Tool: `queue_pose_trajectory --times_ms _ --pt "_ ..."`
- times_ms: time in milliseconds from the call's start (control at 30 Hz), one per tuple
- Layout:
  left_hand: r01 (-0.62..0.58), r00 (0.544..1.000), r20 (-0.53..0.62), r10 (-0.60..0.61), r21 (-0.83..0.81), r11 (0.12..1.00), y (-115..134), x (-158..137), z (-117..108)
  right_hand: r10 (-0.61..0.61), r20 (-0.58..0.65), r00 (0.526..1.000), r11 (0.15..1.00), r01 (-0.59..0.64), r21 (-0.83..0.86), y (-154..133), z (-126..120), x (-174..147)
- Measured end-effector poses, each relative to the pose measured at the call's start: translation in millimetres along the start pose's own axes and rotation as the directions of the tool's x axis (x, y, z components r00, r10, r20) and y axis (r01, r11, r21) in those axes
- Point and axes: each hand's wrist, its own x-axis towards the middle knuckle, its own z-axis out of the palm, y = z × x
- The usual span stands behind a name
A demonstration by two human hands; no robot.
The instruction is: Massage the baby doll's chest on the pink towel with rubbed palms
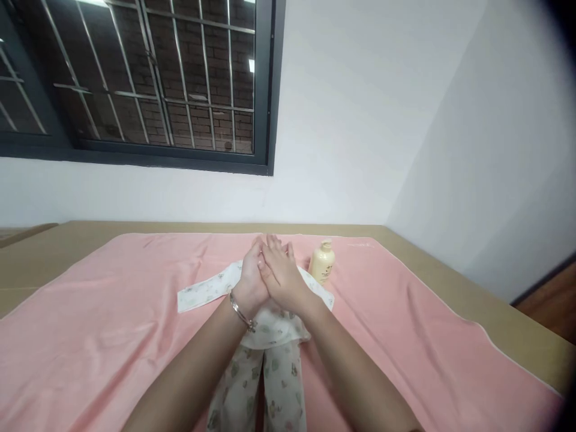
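Palm against palm, my left hand (252,281) and my right hand (283,273) meet above a small patterned white top (274,330). The right hand's fingers are stretched out and lie across the left palm; nothing shows between them. My left hand is turned palm up and partly covered by the right, and a silver bangle (240,312) circles its wrist. Below the top lie matching patterned trousers (283,378), laid out flat. Just right of my hands stands a cream-yellow pump bottle (322,262), its lower part behind the right sleeve.
A pink cloth (135,312) with soft wrinkles covers most of the tan surface (432,288). Behind it rises a white wall (333,120), with a dark-framed barred window (265,120) at upper left. Brown wood (553,306) shows at the far right.
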Motion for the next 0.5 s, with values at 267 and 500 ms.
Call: queue_pose_trajectory --times_ms 267,500 --pt "-0.482 0.874 0.251 0.416 0.561 0.673 -39.8 -11.2 9.0 -0.031 -0.236 0.971 0.836 0.154 0.527 -27.8 0.7 -18.9" --pt "-0.664 0.680 0.412 0.606 0.696 0.272 -39.9 -36.9 16.6 0.210 -0.269 0.940 0.596 0.095 0.797 -38.7 8.1 -20.3"
